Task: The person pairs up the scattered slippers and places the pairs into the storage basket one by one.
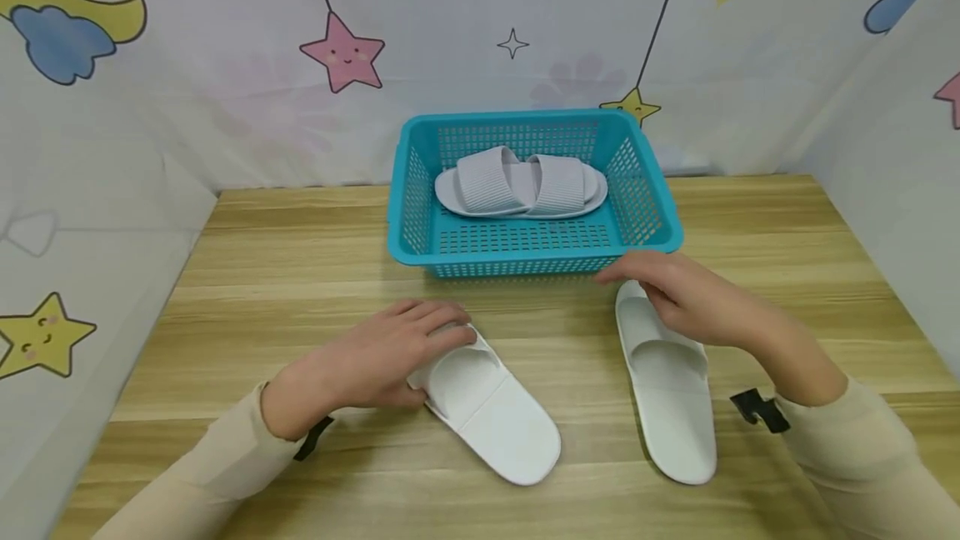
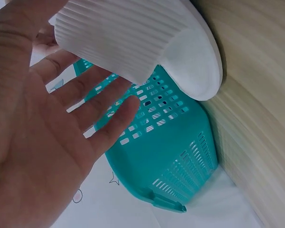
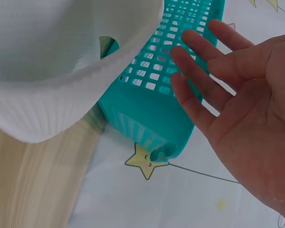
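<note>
A wooden table [image 1: 300, 273] is enclosed by cartoon-printed sheeting. At lower centre of the head view, the left hand [image 1: 375, 361] rests with straight fingers on the toe of one white slipper [image 1: 487, 407]; at lower right, the right hand [image 1: 690, 298] lies likewise, uncurled, over the other slipper [image 1: 667, 390]. Each toe band is best gripped firmly before lifting. The blue basket [image 1: 420, 190], upper centre, holds two grey slippers [image 1: 521, 183].

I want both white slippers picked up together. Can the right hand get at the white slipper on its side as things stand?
Probably yes. The right hand already hovers open over the toe end of the right white slipper, nothing covers it, and the blue basket sits just behind.
</note>
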`<state>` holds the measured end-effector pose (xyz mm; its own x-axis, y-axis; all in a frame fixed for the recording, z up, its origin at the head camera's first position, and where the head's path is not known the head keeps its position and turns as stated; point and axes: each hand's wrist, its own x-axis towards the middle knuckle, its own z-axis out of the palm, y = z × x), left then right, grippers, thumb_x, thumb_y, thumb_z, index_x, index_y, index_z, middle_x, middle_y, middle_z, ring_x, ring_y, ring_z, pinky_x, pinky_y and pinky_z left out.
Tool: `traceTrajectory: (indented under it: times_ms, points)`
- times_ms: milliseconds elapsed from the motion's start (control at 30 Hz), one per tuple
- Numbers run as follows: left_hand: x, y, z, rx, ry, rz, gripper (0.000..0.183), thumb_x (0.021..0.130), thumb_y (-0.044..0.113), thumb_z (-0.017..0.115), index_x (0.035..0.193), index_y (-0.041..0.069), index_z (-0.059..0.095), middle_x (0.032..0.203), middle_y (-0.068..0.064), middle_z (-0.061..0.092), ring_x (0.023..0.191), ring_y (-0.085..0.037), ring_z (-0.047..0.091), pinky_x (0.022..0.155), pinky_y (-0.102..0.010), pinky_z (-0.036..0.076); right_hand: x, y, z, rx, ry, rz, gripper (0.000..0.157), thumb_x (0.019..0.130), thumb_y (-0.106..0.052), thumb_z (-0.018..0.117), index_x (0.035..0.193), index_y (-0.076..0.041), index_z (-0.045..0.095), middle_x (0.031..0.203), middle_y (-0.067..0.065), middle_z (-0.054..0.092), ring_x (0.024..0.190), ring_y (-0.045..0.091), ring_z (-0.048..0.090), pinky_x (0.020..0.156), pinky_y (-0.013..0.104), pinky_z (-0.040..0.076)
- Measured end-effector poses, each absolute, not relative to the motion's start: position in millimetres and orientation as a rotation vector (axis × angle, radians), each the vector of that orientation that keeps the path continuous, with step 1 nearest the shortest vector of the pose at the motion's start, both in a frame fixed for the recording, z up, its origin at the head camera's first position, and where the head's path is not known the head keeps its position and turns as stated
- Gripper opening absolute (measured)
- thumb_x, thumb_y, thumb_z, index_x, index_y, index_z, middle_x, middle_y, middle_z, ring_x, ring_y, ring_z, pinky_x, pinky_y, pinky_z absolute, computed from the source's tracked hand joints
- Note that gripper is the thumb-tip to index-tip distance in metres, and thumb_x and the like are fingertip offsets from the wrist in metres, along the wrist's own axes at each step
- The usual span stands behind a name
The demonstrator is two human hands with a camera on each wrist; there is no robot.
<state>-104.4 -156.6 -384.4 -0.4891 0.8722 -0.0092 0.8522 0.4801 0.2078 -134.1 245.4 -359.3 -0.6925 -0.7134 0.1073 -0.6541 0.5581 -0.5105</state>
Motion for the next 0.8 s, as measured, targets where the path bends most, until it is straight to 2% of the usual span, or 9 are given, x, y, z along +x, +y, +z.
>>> traceTrajectory:
  times_ms: [100,200,300,367,467,533,600,700,800]
  points:
    - [-104,-158,-384,1.484,2.6,0.298,0.085,0.073,0.021,0.097,0.145,0.013,0.054,0.148,-0.009,0.058,0.14,-0.032,0.053,0.115,-0.054,0.045,-132,253,-360,-1.16,2.663,-0.788,0.062,0.09,0.026,0.039,0.132,-0.008,0.069,0.133,0.001,0.07,0.127,0.027,0.064,0.102,0.05,0.053]
    - [-104,-159,-383,1.461,2.6,0.312,0.085,0.074,0.022,0.096,0.147,0.012,0.054,0.148,-0.008,0.059,0.14,-0.032,0.053,0.115,-0.055,0.045,-131,261,-364,-1.181,2.659,-0.79,0.067,0.088,0.028,0.038,0.133,-0.011,0.07,0.135,-0.003,0.068,0.128,0.024,0.062,0.106,0.034,0.05]
    - [-104,-161,-382,1.448,2.601,0.328,0.085,0.074,0.024,0.096,0.147,0.012,0.054,0.146,-0.006,0.06,0.138,-0.031,0.054,0.114,-0.055,0.045,-131,268,-369,-1.251,2.651,-0.802,0.073,0.086,0.031,0.037,0.134,-0.013,0.069,0.136,-0.005,0.067,0.128,0.022,0.06,0.11,0.016,0.04]
    - [-104,-162,-382,1.446,2.603,0.339,0.086,0.074,0.026,0.096,0.148,0.013,0.054,0.144,-0.005,0.061,0.137,-0.03,0.055,0.114,-0.055,0.046,-131,272,-372,-1.302,2.646,-0.79,0.078,0.084,0.032,0.037,0.137,-0.016,0.069,0.138,-0.003,0.065,0.13,0.024,0.058,0.113,0.012,0.033]
    - [-104,-164,-384,1.445,2.606,0.347,0.088,0.073,0.028,0.097,0.148,0.014,0.054,0.143,-0.003,0.061,0.136,-0.029,0.055,0.114,-0.055,0.046,-131,277,-375,-1.33,2.657,-0.699,0.087,0.078,0.036,0.038,0.14,-0.018,0.067,0.144,0.003,0.062,0.134,0.03,0.054,0.116,0.032,0.042]
    - [-104,-165,-384,1.441,2.606,0.347,0.088,0.073,0.029,0.097,0.149,0.015,0.054,0.143,-0.003,0.061,0.136,-0.029,0.055,0.114,-0.055,0.046,-129,281,-374,-1.305,2.651,-0.626,0.092,0.074,0.038,0.041,0.144,-0.018,0.064,0.149,0.01,0.057,0.138,0.037,0.051,0.112,0.051,0.047]
    - [-104,-165,-384,1.436,2.605,0.348,0.089,0.073,0.03,0.097,0.149,0.015,0.054,0.143,-0.003,0.061,0.136,-0.029,0.055,0.114,-0.055,0.046,-125,285,-374,-1.223,2.629,-0.565,0.097,0.072,0.038,0.044,0.15,-0.017,0.06,0.156,0.017,0.049,0.142,0.045,0.045,0.105,0.068,0.047]
    - [-103,-166,-385,1.43,2.602,0.349,0.089,0.073,0.029,0.097,0.149,0.015,0.054,0.144,-0.003,0.061,0.136,-0.03,0.054,0.113,-0.056,0.046,-121,288,-373,-1.068,2.577,-0.516,0.101,0.074,0.036,0.047,0.156,-0.022,0.053,0.164,0.025,0.038,0.147,0.054,0.038,0.106,0.074,0.044]
    - [-103,-166,-385,1.426,2.602,0.347,0.089,0.073,0.029,0.097,0.149,0.014,0.054,0.144,-0.003,0.061,0.137,-0.03,0.054,0.113,-0.056,0.045,-118,290,-374,-0.984,2.545,-0.489,0.101,0.077,0.033,0.047,0.158,-0.026,0.051,0.167,0.025,0.034,0.149,0.055,0.035,0.108,0.074,0.042]
